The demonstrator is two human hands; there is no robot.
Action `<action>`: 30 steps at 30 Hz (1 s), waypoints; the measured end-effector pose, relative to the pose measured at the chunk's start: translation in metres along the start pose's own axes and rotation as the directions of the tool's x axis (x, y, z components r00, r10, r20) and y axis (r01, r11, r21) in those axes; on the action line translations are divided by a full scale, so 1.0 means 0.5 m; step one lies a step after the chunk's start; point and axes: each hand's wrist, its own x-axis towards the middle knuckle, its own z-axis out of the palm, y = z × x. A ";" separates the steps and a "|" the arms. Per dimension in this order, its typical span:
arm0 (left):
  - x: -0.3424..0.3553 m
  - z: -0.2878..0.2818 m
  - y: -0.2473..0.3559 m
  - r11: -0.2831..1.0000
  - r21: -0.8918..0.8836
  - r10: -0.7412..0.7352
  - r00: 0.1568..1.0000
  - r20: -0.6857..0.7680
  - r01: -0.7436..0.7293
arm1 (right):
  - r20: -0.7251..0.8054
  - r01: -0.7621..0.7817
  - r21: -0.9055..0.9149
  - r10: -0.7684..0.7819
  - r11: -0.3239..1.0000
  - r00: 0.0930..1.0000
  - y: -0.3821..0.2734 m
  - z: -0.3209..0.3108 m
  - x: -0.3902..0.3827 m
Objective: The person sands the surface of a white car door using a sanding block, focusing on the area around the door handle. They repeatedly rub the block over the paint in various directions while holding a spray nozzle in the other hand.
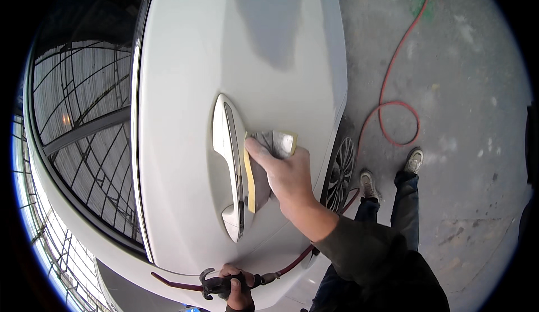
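Right grip (285,172) holds sandpaper (260,184) on door (179,104), at handle's (222,135) 3 o'clock. Left grip (239,292) wraps blow gun (215,285), 6 o'clock. Seems partway: grey patch (269,23), 12 o'clock, looks unfinished; finished portion unclear.

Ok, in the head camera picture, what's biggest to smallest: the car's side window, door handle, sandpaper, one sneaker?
1. Side window
2. Door handle and sandpaper: unsure. The handle looks longer, but the right hand hides some sandpaper.
3. Either sneaker
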 end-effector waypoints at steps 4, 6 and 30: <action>-0.003 -0.004 -0.005 1.000 -0.013 -0.011 1.000 0.002 0.011 | 0.048 -0.009 -0.065 0.012 0.998 0.999 -0.012 -0.008 0.035; 0.007 0.012 -0.002 1.000 -0.005 -0.006 1.000 -0.004 0.006 | -0.004 -0.006 -0.141 0.006 0.990 1.000 -0.012 -0.008 0.025; -0.003 -0.012 -0.006 0.998 -0.059 -0.038 0.999 -0.012 0.037 | 0.008 0.020 -0.005 -0.020 1.000 1.000 -0.002 -0.006 -0.005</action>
